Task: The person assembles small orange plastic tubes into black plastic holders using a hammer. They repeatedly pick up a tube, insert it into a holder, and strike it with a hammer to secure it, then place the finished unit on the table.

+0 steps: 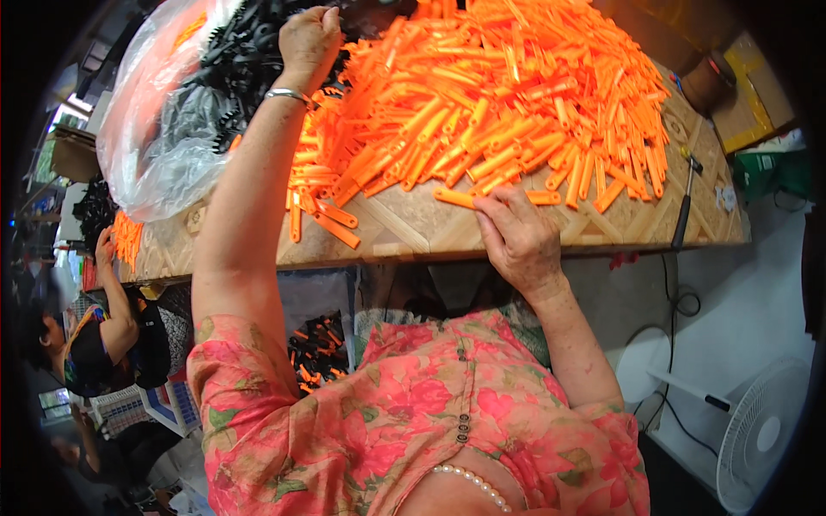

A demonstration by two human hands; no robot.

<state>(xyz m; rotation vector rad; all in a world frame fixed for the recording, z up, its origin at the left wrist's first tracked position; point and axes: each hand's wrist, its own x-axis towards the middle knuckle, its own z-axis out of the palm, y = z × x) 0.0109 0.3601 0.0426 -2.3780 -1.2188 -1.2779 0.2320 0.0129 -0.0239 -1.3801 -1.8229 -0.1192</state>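
Orange pieces (516, 103) swamped our desk (404, 230)! Our right hand (520, 241) pinched one; our left hand (310, 41) curled, contents we couldn't tell. Below, a container (320, 291) held black-and-orange parts (317, 348).

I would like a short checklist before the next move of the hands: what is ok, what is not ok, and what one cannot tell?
1. Right hand at an orange piece: ok, the fingertips pinch its end.
2. Left hand near the black parts: ok, it is beside them.
3. Left hand holding a part: cannot tell, the fingers are curled.
4. Orange heap sorted into rows: not ok, it lies loose and jumbled.
5. Tool with black handle apart from both hands: ok, it is at the table's right side.
6. Fan running: cannot tell.
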